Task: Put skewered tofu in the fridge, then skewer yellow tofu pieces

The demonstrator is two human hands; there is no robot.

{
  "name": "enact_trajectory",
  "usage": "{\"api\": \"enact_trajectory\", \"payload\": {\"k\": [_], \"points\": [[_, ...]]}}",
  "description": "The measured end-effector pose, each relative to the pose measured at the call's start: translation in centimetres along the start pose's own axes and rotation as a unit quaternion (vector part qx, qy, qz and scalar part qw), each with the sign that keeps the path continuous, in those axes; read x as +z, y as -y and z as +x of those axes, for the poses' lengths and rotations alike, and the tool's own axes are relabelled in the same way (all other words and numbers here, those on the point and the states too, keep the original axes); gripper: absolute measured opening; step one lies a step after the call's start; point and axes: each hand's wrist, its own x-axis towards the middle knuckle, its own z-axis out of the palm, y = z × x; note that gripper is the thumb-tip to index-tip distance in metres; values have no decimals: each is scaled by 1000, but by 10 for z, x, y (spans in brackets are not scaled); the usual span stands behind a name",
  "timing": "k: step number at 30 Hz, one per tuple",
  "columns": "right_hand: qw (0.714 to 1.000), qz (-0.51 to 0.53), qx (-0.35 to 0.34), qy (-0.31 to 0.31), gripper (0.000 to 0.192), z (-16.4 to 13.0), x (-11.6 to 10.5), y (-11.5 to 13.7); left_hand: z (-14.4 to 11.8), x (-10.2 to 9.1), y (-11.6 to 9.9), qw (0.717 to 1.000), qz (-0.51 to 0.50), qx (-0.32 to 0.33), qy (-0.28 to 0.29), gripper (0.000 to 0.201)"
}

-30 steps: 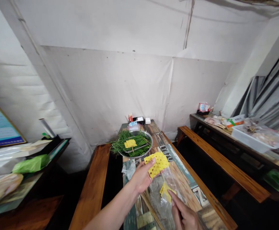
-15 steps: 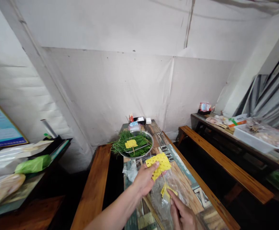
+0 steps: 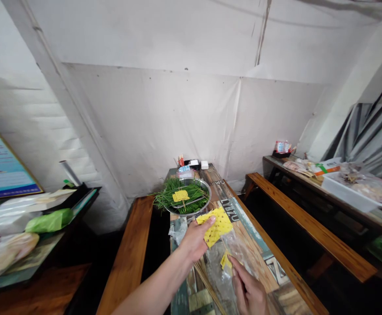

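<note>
Far left: a dark side table (image 3: 79, 199) is loaded with clear plastic bags; a green bag (image 3: 48, 220) is seen among them, contents not discernible. A grey roll (image 3: 67, 171) is propped at its back corner.

A wooden bench (image 3: 128, 258) is set between that table and the patterned table (image 3: 243, 223).

Metal bowl (image 3: 204, 205), toward the far part of the patterned table: filled with green chives (image 3: 168, 199), some spilling over the left rim. A small yellow sheet on a skewer (image 3: 180, 196) is laid on top of the greens. Behind the bowl, small boxes and a holder (image 3: 191, 165) are grouped at the wall end; contents too small to tell.

Left hand (image 3: 192, 240): closed in a pinch on a yellow spotted sheet (image 3: 217, 224), thumb on top, sheet held up just above the table, nearer than the bowl. A thin skewer appears to be run through it, not certain.

Below the left hand, a bundle of bamboo skewers (image 3: 206, 280) is laid on a clear plastic bag (image 3: 223, 271) spread on the table.

Right hand (image 3: 250, 293): fingers extended, fingertips pressed to a smaller yellow piece (image 3: 225, 261) lying on the plastic; whether it is actually gripped cannot be told.

Right: a second bench (image 3: 309, 227), then a further table (image 3: 276, 162) carrying a white tray (image 3: 348, 194) covered in plastic film, contents unclear.
</note>
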Motion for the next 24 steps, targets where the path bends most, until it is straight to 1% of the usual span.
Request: {"api": "enact_trajectory", "payload": {"k": [2,7,11,13,17,21,24], "points": [[1000,-2,-19,17,33,0,-1,-2,-1,-2,2,1000,1,3,-5,31],[999,-28,-24,27,34,-3,0,-7,-4,-3,5,1000,9,7,11,30],[997,-45,-65,19,39,-3,0,-11,-8,0,9,999,11,0,30,29],[995,-55,-76,14,41,0,-1,-11,-10,2,9,1000,8,1,25,30],[995,-64,-75,11,37,4,-4,-9,-11,4,4,1000,-12,13,15,36],[995,-56,-79,3,38,8,-5,-4,-11,6,0,999,3,34,-33,40],[996,-44,-71,11,37,12,-6,0,-9,5,0,998,6,39,-40,37]]}}
